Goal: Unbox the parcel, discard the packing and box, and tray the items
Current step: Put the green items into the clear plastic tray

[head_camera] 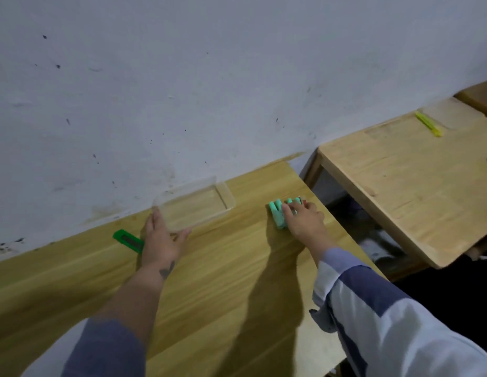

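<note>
the left hand point(162, 238) lies at the near end of a clear plastic tray point(194, 204), fingers fairly straight with the thumb spread to the side, apparently steadying or sliding it so it sits ready against the wall point(182, 77). the right hand point(305, 219) reaches over a cluster of teal items point(277, 213) near the far right edge of the wooden table point(223, 281); its fingers curl down over them, most likely gathering them for the tray, though whether they are truly pinched or only covered cannot be told. the tray is empty and sits apart from the items, so traying looks not yet done. a green box cutter point(128, 240) rests just left of the left hand. no box or packing is in sight. on a neighbouring table point(400, 186) lies a yellow cutter point(428, 127).
</note>
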`<state>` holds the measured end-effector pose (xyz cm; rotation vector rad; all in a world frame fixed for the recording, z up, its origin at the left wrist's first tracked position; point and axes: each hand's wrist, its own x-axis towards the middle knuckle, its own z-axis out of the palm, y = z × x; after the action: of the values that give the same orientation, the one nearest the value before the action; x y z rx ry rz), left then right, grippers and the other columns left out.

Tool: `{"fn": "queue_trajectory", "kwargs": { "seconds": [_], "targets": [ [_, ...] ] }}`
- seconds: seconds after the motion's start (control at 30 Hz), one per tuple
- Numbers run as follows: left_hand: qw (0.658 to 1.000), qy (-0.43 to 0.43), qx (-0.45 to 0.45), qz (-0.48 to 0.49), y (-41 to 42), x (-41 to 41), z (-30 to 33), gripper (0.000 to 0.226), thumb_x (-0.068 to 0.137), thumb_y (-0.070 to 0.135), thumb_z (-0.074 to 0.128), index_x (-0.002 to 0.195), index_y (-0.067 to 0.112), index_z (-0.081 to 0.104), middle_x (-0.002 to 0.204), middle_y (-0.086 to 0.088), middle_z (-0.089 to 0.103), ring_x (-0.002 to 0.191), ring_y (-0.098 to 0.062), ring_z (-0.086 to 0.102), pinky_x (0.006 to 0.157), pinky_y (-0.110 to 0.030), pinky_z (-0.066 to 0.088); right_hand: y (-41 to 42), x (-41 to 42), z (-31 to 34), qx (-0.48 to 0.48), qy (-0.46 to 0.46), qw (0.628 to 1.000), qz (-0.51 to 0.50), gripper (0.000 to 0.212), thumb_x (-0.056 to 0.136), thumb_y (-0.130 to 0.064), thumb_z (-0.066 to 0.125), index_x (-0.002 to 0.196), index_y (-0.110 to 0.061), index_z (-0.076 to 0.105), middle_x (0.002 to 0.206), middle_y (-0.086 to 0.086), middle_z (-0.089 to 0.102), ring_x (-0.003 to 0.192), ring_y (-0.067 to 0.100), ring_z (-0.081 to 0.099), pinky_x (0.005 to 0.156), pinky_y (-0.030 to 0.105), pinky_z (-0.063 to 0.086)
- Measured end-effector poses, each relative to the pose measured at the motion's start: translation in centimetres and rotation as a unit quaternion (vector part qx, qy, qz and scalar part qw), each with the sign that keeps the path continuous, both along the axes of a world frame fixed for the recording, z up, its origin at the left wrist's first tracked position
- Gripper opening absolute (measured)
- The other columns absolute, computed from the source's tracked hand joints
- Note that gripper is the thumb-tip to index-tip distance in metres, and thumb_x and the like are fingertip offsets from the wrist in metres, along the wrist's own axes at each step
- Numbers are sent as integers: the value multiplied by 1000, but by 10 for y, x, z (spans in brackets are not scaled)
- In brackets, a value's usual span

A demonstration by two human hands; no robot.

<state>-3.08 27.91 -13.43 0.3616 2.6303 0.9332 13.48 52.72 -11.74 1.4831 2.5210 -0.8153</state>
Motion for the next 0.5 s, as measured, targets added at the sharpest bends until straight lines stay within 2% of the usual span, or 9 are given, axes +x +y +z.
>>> {"fn": "queue_trajectory", "kwargs": {
  "seconds": [0.03,0.1,0.27,0.4,0.5],
  "targets": [
    [1000,-5,6,-8,-1,0,-1,96,87,42,63,153,19,-1,160,-7,7,146,-28,17,117,-44,24,0,-5,1,-10,-13,1000,7,58,87,-63,38,135,-31,44,146,12,28,128,39,33,104,50,33],
    [1000,-11,13,-13,1,-1,-1,97,85,44,64,153,20,-1,161,-6,7,146,-27,17,117,-44,24,-4,-12,2,4,-48,998,26,68,80,-63,55,137,-30,41,147,12,23,127,39,32,103,51,37],
    [1000,-14,17,16,10,-8,-1,91,86,48,61,153,16,9,158,-11,20,144,-30,21,116,-43,24,-8,-17,0,45,-55,996,53,62,80,-51,63,135,-28,44,147,9,27,125,35,36,99,48,43],
    [1000,-18,9,16,10,-9,2,91,86,46,63,153,15,10,157,-10,23,144,-30,23,117,-40,24,-6,-33,12,62,5,992,111,60,76,-52,67,129,-27,53,148,5,34,126,31,43,103,43,43],
    [1000,-22,7,13,6,-8,7,94,83,42,68,153,15,11,156,-10,25,144,-28,24,116,-36,23,-11,-60,34,53,67,974,212,58,70,-47,73,122,-25,60,146,7,39,127,30,46,108,36,39]
  ]
}}
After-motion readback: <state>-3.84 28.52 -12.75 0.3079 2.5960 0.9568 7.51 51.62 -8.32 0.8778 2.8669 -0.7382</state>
